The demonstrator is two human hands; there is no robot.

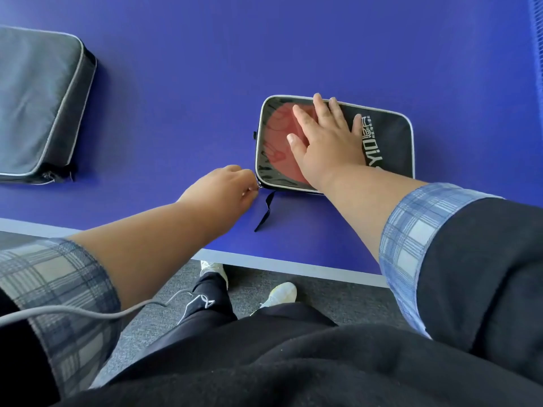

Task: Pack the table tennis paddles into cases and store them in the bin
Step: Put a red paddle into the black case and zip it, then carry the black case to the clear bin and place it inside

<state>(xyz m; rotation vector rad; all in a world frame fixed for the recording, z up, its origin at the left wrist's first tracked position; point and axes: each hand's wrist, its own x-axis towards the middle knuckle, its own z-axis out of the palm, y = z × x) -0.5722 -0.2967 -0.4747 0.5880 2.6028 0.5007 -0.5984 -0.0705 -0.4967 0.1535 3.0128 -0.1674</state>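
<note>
On the blue table (293,39), with the case (390,142) holding its paddle (282,127) near the front edge, keep your right hand (326,139) flat on top and your left hand (226,186), pinching the zipper pull (259,187), drawing steadily around the corner.

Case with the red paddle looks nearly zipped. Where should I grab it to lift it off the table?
Probably by the near long edge of the case, coming from the table's front: it lies flat, thin, close to that edge. The right hand presses on top; the left hand pinches the zipper pull at the near-left corner.
</note>
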